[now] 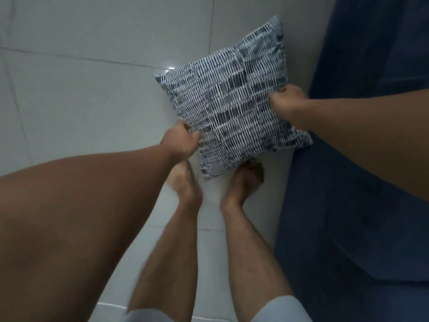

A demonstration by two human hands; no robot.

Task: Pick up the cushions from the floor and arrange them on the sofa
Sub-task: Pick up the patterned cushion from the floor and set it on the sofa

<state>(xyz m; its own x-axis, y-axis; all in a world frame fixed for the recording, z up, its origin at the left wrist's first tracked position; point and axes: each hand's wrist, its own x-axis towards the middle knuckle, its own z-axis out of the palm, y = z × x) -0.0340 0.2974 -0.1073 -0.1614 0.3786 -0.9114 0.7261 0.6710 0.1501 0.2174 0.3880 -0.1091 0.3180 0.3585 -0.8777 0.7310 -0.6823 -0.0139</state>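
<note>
A square cushion [232, 101] with a blue and white dashed pattern is held above the white tiled floor, in front of my bare feet. My left hand [183, 141] grips its lower left edge. My right hand [286, 102] grips its right edge, fingers closed into the fabric. The dark blue sofa [362, 147] fills the right side of the view, right beside the cushion.
White floor tiles [81, 89] stretch to the left and ahead. My two bare legs and feet [188, 182] stand just under the cushion, close to the sofa's front edge.
</note>
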